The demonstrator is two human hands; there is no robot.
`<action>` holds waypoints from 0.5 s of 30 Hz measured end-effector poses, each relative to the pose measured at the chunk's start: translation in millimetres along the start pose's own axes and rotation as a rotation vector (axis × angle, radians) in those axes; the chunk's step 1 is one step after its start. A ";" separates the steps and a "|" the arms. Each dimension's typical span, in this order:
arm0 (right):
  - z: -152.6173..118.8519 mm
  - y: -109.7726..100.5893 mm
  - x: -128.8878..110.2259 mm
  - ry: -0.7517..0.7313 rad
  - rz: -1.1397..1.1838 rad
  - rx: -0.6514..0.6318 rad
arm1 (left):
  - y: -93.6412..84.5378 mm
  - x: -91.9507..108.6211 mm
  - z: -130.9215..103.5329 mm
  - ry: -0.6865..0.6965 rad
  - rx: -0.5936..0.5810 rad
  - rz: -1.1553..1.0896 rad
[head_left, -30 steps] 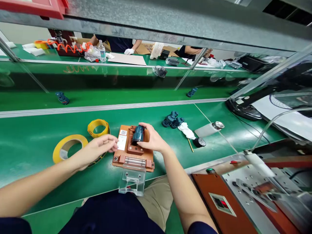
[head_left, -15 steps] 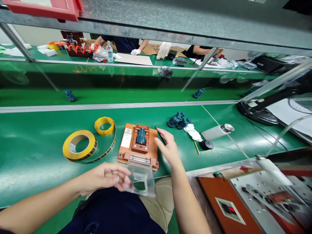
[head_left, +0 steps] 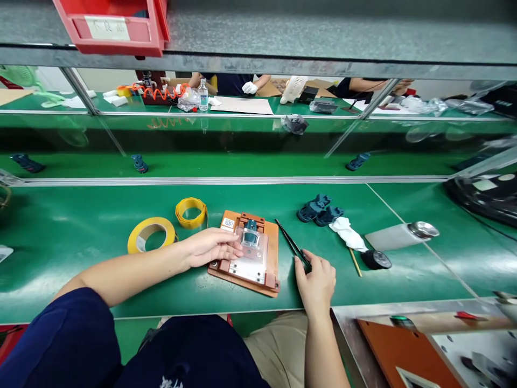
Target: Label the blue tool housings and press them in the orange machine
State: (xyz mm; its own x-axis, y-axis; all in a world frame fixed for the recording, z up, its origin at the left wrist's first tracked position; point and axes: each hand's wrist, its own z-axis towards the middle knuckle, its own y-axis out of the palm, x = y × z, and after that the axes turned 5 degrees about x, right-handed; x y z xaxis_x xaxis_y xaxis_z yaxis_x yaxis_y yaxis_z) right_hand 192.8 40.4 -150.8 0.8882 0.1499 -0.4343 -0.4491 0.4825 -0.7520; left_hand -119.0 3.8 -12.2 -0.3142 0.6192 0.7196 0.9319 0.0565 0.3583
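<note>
An orange-brown fixture board [head_left: 274, 253] lies on the green bench in front of me, a dark teal moulded part [head_left: 251, 225] seated in its block. The hinged clear plastic plate [head_left: 256, 256] is folded over the block, and part of the teal piece shows through its window. At the plate's left edge is my left hand [head_left: 212, 248], its fingers curled against it. To the right of the board, my right hand [head_left: 317, 277] holds black tweezers [head_left: 291, 240] between thumb and fingers, tips pointing away from me and low over the bench.
Yellow tape rolls [head_left: 151, 237] lie left of the fixture. Beyond the tweezers are teal housings [head_left: 315, 209], crumpled white tissue [head_left: 347, 234], a white bottle [head_left: 390, 237] and a round black object [head_left: 375, 260]. A red bin [head_left: 117, 27] hangs overhead. Co-workers sit across the bench.
The clear plate has swung up from near my lap onto the fixture block, my left hand moving with it. My right hand has left the board's edge and now holds the tweezers. The view has shifted left.
</note>
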 end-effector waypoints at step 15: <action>6.0 -2.7 3.7 0.153 0.272 0.017 | -67.4 57.6 28.9 0.580 0.508 1.353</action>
State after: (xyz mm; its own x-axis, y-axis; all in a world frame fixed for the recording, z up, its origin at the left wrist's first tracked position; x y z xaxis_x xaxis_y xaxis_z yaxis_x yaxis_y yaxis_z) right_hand 197.9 44.9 -147.5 0.7101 0.1448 -0.6890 -0.6657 0.4566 -0.5902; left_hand -194.7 58.3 -12.0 0.8672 0.0565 0.4947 0.4925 0.0498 -0.8689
